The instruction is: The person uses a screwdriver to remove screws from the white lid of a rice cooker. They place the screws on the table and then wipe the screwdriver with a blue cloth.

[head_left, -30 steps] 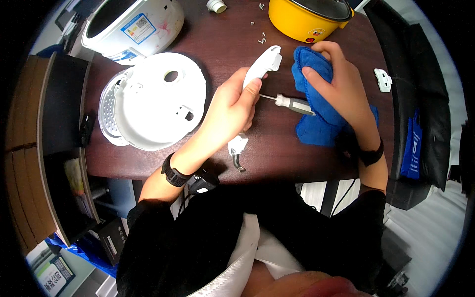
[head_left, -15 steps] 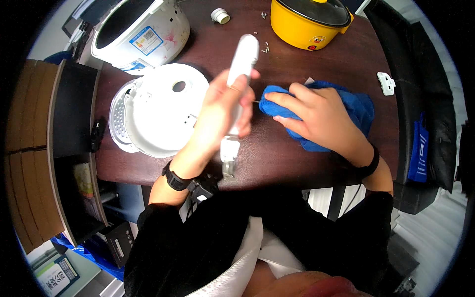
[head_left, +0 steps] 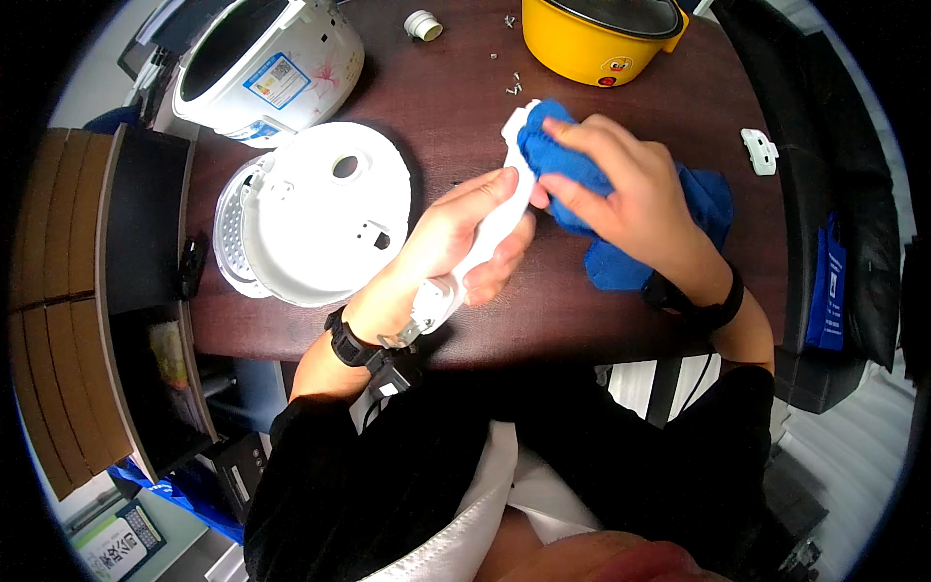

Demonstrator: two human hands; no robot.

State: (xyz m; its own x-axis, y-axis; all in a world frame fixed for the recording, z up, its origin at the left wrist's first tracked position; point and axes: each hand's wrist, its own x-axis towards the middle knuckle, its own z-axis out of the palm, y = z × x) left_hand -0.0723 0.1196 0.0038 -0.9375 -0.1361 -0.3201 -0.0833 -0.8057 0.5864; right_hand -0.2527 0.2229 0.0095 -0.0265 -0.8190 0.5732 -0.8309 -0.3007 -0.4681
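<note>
My left hand (head_left: 465,233) is closed around a long white plastic handle (head_left: 497,223), which slants across the front of the table. At its lower end, beside my wrist, a small metal hinge piece (head_left: 405,335) shows. In my right hand (head_left: 630,189) is a bunched blue cloth (head_left: 562,163), pressed against the handle's upper end. The rest of the cloth trails onto the table under my right wrist. To the left of my hands lies a round white lid shell (head_left: 315,238) with holes in it, partly covering a perforated white disc (head_left: 230,242).
A white cooker body (head_left: 325,73) stands at the back left, a yellow pot (head_left: 567,44) at the back right. Between them lie a white cap (head_left: 423,26) and several small screws (head_left: 514,85). A small white bracket (head_left: 759,152) rests near the right edge.
The handle has swung from upright to a slant, its upper end moving right toward the cloth. My right hand has lifted part of the cloth onto it.
</note>
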